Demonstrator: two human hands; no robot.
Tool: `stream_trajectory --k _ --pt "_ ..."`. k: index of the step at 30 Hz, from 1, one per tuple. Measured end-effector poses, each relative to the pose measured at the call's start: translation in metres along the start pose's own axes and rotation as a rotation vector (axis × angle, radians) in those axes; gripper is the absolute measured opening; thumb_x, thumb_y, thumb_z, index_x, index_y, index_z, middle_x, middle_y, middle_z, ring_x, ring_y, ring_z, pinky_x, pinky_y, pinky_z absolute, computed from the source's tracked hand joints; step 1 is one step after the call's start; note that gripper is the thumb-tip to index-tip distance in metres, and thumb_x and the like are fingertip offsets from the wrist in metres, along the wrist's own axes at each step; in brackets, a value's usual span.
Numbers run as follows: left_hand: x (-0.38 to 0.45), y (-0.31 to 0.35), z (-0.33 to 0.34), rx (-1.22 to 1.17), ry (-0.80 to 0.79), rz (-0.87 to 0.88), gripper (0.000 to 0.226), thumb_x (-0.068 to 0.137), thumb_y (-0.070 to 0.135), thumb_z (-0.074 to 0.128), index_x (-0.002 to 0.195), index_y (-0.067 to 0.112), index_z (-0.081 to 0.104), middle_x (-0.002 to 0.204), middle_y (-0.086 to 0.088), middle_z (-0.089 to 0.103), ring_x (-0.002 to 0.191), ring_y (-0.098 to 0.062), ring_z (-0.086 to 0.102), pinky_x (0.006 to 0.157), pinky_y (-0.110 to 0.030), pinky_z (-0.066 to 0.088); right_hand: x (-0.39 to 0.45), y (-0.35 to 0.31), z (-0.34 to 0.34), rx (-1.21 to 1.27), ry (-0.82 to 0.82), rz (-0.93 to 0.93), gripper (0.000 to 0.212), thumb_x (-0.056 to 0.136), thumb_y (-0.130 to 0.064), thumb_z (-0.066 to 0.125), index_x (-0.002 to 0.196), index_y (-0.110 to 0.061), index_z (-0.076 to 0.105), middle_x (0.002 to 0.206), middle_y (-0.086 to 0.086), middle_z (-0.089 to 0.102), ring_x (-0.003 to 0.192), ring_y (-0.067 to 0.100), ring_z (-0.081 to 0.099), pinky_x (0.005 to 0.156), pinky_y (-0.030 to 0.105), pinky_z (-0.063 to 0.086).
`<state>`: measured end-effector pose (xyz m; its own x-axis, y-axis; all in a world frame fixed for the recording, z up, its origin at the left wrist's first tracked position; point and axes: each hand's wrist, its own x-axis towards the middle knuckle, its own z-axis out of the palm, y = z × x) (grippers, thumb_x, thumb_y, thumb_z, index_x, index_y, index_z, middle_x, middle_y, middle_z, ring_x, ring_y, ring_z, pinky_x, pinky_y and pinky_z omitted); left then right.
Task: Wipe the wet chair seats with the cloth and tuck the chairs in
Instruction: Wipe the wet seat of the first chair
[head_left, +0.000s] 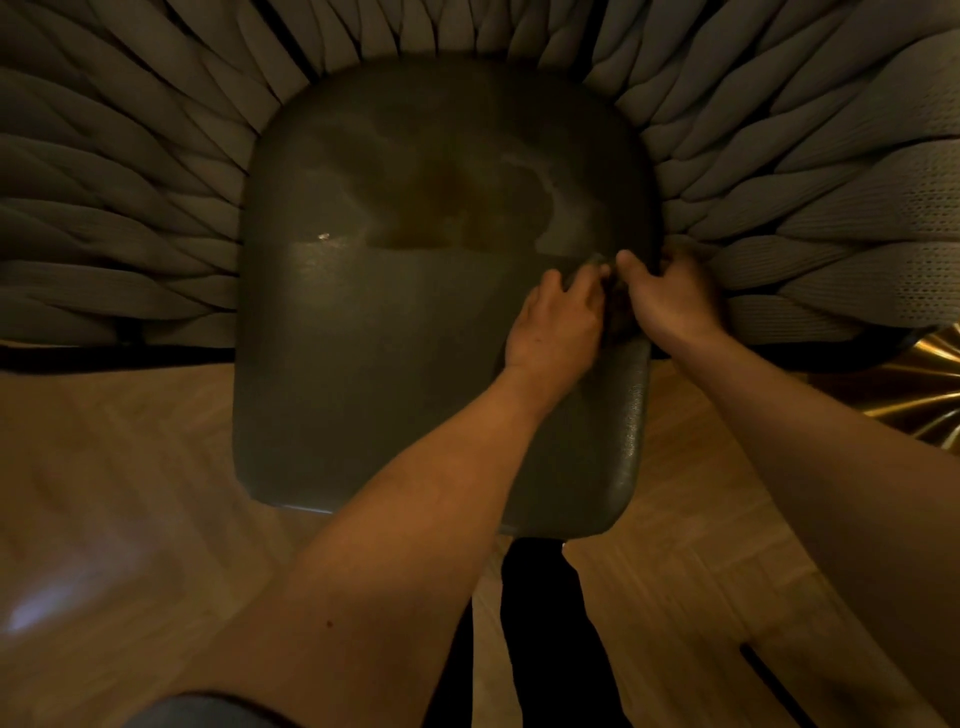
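Observation:
A dark grey-green chair seat (395, 364) fills the middle of the head view, seen from straight above. A shiny wet patch (457, 208) covers its far half. Both my hands meet at the seat's right side. My left hand (556, 322) and my right hand (670, 296) each pinch a small dark cloth (615, 306) bunched between them; most of the cloth is hidden by my fingers. The cloth lies on the seat near its right edge.
Thick woven grey straps (130, 208) form the chair's curved back and sides around the seat. Wooden parquet floor (119, 493) lies below. A shiny gold ribbed object (930, 384) sits at the right edge. My dark trouser leg (540, 623) stands under the seat's front.

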<state>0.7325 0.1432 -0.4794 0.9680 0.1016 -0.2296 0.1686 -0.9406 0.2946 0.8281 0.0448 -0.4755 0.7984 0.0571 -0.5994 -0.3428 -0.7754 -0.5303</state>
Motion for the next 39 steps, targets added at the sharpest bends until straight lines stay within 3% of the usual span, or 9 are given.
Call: stream_trajectory --k 3,9,13,22,31,35,39 --pt "-0.009 -0.032 -0.008 0.0 0.026 -0.071 0.046 0.097 0.013 0.045 0.142 0.006 0.043 0.137 -0.009 0.045 0.098 -0.033 0.048 0.083 -0.041 0.048 0.002 -0.008 0.002 -0.032 -0.009 -0.014 0.064 0.095 -0.046 0.067 0.145 -0.009 0.05 0.145 0.011 0.059 0.133 0.03 0.055 0.105 0.035 0.045" --pt "-0.03 -0.101 -0.029 0.064 -0.011 -0.207 0.045 0.094 0.003 0.039 0.139 0.001 0.043 0.142 -0.012 0.035 0.11 -0.037 0.042 0.092 -0.043 0.043 -0.002 -0.018 0.012 -0.094 0.022 -0.024 0.086 0.083 -0.046 0.081 0.149 -0.006 0.043 0.151 0.013 0.052 0.139 0.03 0.05 0.111 0.039 0.045" --pt "-0.044 -0.143 -0.035 0.12 -0.018 -0.293 0.041 0.094 0.003 0.04 0.134 0.0 0.049 0.138 -0.015 0.039 0.107 -0.039 0.043 0.09 -0.044 0.043 -0.001 -0.019 0.018 -0.138 0.056 -0.003 0.096 0.078 -0.046 0.086 0.151 -0.005 0.038 0.151 0.015 0.05 0.139 0.031 0.049 0.112 0.042 0.045" --pt "-0.084 -0.237 -0.052 0.177 0.077 -0.491 0.034 0.09 0.0 0.04 0.118 -0.005 0.058 0.126 -0.025 0.046 0.1 -0.045 0.044 0.086 -0.051 0.04 -0.003 -0.02 0.019 -0.144 0.076 0.032 0.098 0.073 -0.05 0.088 0.148 -0.008 0.04 0.146 0.014 0.054 0.132 0.032 0.056 0.108 0.045 0.05" --pt "-0.09 -0.269 -0.062 0.055 0.19 -0.659 0.044 0.084 -0.002 0.042 0.127 -0.005 0.052 0.126 -0.028 0.042 0.108 -0.046 0.042 0.095 -0.047 0.038 -0.006 -0.018 0.017 -0.117 0.074 0.023 0.089 0.078 -0.042 0.087 0.146 -0.006 0.043 0.146 0.014 0.055 0.135 0.031 0.053 0.108 0.04 0.048" --pt "-0.081 -0.255 -0.052 -0.045 0.252 -0.623 0.05 0.079 0.001 0.035 0.125 -0.007 0.054 0.121 -0.029 0.047 0.101 -0.047 0.046 0.091 -0.046 0.039 -0.005 -0.021 0.012 0.034 0.055 0.074 0.081 0.087 -0.052 0.074 0.15 -0.011 0.044 0.148 0.009 0.055 0.135 0.029 0.053 0.108 0.038 0.046" --pt "-0.065 -0.225 -0.048 -0.066 0.228 -0.567 0.053 0.086 0.006 0.035 0.137 -0.001 0.047 0.127 -0.026 0.045 0.103 -0.044 0.045 0.095 -0.045 0.039 -0.001 -0.024 0.003 0.126 0.045 0.132 0.074 0.098 -0.071 0.038 0.147 -0.016 0.051 0.148 0.008 0.053 0.135 0.031 0.051 0.108 0.039 0.043"
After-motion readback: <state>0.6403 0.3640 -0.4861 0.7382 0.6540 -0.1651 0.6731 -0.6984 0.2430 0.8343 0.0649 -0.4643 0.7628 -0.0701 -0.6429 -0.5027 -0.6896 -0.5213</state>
